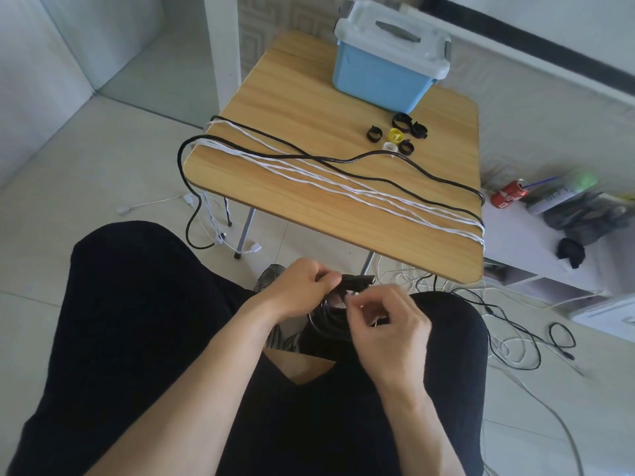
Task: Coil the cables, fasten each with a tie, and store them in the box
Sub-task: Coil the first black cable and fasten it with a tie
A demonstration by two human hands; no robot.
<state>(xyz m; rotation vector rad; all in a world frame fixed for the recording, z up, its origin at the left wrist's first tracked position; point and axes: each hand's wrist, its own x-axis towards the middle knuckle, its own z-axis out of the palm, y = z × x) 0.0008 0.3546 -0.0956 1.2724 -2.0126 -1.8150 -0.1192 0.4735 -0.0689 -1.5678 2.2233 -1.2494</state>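
Head view: below the near edge of the table (pixel 309 214), the left hand (pixel 302 286) grips a coiled black cable (pixel 326 321) steady, while the right hand (pixel 388 321) seems to pinch a tie, probably for wrapping. The box (pixel 385 73) sits lidded on the table's far corner.

The bench (pixel 309 97) was pale wood grain. At its one o'clock corner stood a light blue box (pixel 378 77) with a translucent white lid (pixel 364 25). Black cable (pixel 343 160) and white cables (pixel 309 173) crossed it; the ties (pixel 395 134) were black, yellow and white.
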